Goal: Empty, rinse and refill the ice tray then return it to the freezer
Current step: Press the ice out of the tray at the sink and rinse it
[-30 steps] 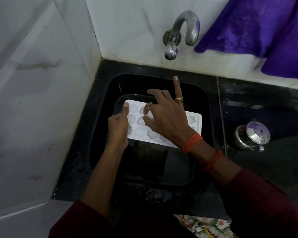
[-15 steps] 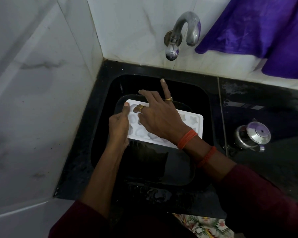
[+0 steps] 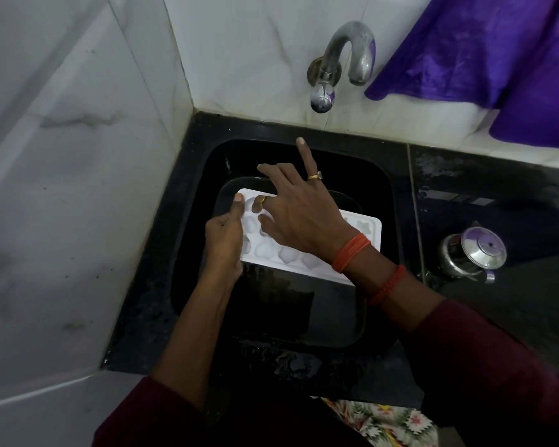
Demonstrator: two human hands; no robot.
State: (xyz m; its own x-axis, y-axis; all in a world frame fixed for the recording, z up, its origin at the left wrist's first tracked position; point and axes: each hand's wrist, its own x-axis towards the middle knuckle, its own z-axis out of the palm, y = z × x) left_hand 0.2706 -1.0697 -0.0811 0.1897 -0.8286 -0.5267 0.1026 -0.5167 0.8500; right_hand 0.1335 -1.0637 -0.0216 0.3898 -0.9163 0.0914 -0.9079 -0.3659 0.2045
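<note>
1. The white ice tray (image 3: 291, 254) lay over the black sink (image 3: 207, 175), above a dark tub (image 3: 336, 333) that sat in the basin. Its long side ran from about 10 o'clock to 4 o'clock, and its shaped cavities faced up.
2. The left hand (image 3: 223, 237) gripped the tray's 9 o'clock end. The thumb lay flat on the top rim and pointed to 12 o'clock, while the fingers were tucked under the tray, out of sight.
3. The right hand (image 3: 300, 217) was spread wide over the tray's middle. One ringed finger stood straight toward 12 o'clock, and two more reached to 11 o'clock past the far rim. The thumb and a bent ringed finger dipped into cavities near the left thumb. I could not tell whether they pinched anything there.
4. Orange threads (image 3: 350, 253) circled the right wrist.
5. A metal tap (image 3: 349, 56) jutted from the tiled wall at 12 o'clock of the sink, with no water showing.
6. A purple cloth (image 3: 497, 53) hung at 1 o'clock.
7. A steel pot (image 3: 471, 256) with a lid stood on the dark counter (image 3: 513, 317) at 3 o'clock, well apart from the tray.
</note>
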